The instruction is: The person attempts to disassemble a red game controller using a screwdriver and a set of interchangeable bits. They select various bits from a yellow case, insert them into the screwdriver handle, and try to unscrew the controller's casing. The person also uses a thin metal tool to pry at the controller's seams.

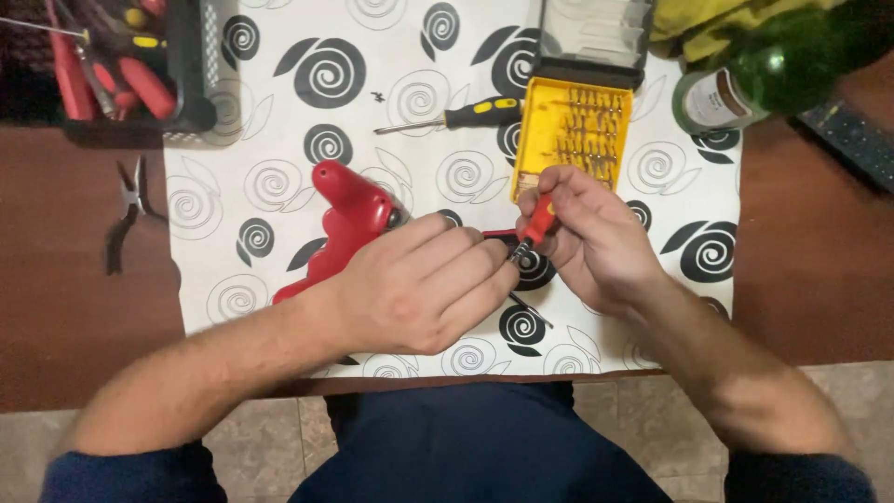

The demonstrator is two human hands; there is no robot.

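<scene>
We saw the right hand (596, 237) pinching a small red-handled screwdriver (537, 224) between thumb and fingers, its dark tip pointing down toward the left hand (419, 289). The left hand lay curled, palm down, near the front edge of the patterned cloth (279, 186), its fingertips meeting the screwdriver's tip; whether it gripped anything beneath we could not tell. A red power tool (345, 219) lay just beside and partly under the left hand, toward the cloth's middle. Behind the right hand, an open yellow bit case (570, 130) sat near the cloth's far edge, with a black-and-yellow screwdriver (456, 116) lying left of it. At the far left corner of the tabletop stood a dark basket (196, 93) of red-handled tools, and black pliers (130, 210) rested on the bare wood by the left edge. A green bottle (792, 65) lay at the far right corner.
</scene>
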